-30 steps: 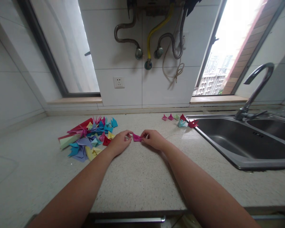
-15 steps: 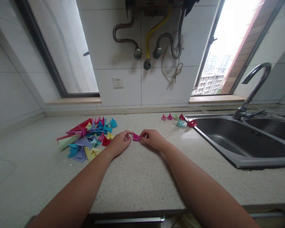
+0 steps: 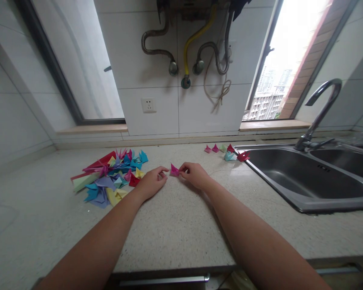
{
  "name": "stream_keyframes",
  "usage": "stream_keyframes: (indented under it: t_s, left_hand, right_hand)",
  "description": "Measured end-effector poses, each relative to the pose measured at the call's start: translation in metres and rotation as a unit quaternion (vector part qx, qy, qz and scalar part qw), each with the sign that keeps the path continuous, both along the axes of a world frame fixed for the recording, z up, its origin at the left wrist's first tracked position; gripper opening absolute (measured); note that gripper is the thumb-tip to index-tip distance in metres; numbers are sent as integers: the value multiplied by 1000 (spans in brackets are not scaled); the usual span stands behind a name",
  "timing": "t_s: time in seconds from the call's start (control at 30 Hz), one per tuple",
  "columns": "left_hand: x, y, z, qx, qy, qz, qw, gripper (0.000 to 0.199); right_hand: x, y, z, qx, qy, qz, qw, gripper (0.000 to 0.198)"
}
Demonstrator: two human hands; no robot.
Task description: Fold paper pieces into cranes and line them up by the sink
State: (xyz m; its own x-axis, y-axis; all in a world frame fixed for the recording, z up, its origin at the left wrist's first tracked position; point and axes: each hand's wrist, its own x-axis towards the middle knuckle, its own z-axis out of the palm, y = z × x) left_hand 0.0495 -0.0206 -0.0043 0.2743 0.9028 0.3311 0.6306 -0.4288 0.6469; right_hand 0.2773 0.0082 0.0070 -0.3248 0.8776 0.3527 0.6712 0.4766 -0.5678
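Observation:
A small magenta origami piece (image 3: 174, 170) with a pointed top sits between my hands on the speckled countertop (image 3: 181, 225). My right hand (image 3: 193, 175) pinches its right side between thumb and fingertips. Just left of it, my left hand (image 3: 153, 181) rests with thumb and fingers apart, holding nothing. Beyond my left hand lies a heap of folded paper pieces (image 3: 101, 181) in blue, purple, yellow, red and pink. At the back right, several small origami pieces stand near the sink, among them a light blue one (image 3: 230, 156) and a red one (image 3: 243, 156).
A double steel sink (image 3: 290, 201) with a tall curved faucet (image 3: 323, 92) is set into the counter at right. A socket (image 3: 148, 105) and pipes (image 3: 186, 60) are on the tiled wall (image 3: 157, 125). Below the counter's front edge shows a drawer handle (image 3: 166, 280).
The magenta origami piece now stands more upright, its point turned up, in my right hand's pinch. My left hand has hardly moved. The whole view has shifted slightly.

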Motion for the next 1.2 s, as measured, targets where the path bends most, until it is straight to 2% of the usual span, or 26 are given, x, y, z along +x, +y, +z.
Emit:
stream_keyframes:
  t_s: [1.2]
  left_hand:
    - [0,0,-1,-11,14,-13,1000,28]
  right_hand:
    - [2,2,0,-4,-4,-12,1000,14]
